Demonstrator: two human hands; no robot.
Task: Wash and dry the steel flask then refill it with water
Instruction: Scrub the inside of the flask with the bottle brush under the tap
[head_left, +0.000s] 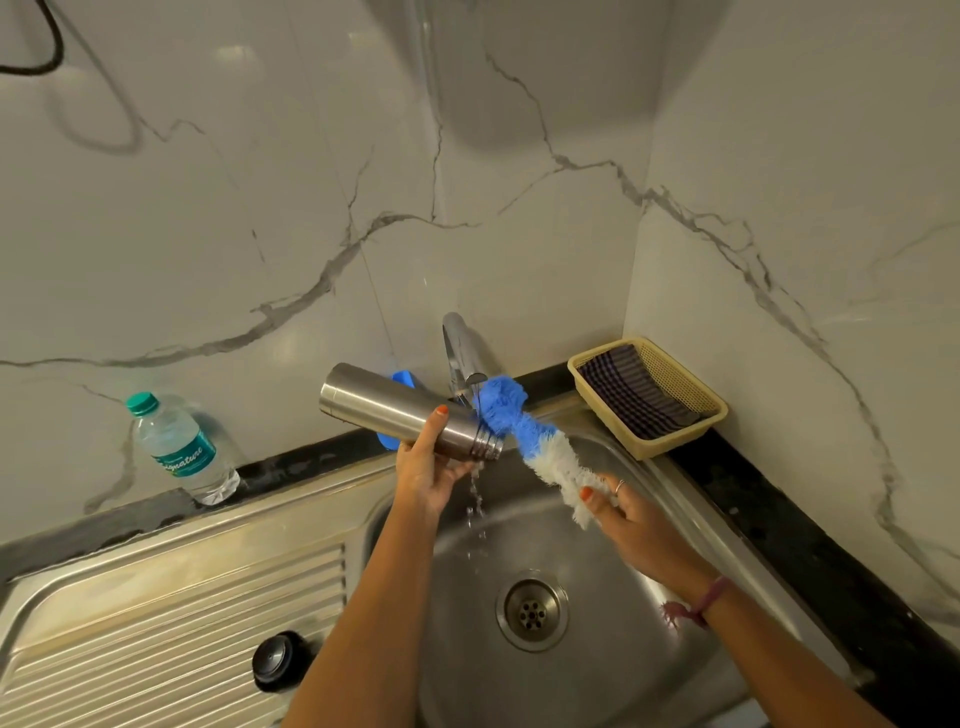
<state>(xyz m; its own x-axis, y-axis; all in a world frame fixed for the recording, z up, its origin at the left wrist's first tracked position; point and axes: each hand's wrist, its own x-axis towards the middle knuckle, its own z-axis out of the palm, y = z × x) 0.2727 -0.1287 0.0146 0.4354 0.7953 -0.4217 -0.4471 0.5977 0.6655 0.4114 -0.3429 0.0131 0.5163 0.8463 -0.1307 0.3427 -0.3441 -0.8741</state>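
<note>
My left hand grips the steel flask near its threaded mouth. The flask lies almost level over the sink basin, mouth tilted down to the right, and water trickles out of it. My right hand holds the white end of a blue and white bottle brush. Its blue tip sits just outside the flask's mouth, under the tap. The flask's black cap lies on the ribbed drainboard.
A plastic water bottle with a teal cap stands on the dark counter at the left. A beige basket holding a checked cloth sits in the right corner. A blue object shows behind the flask. Marble walls close in behind and right.
</note>
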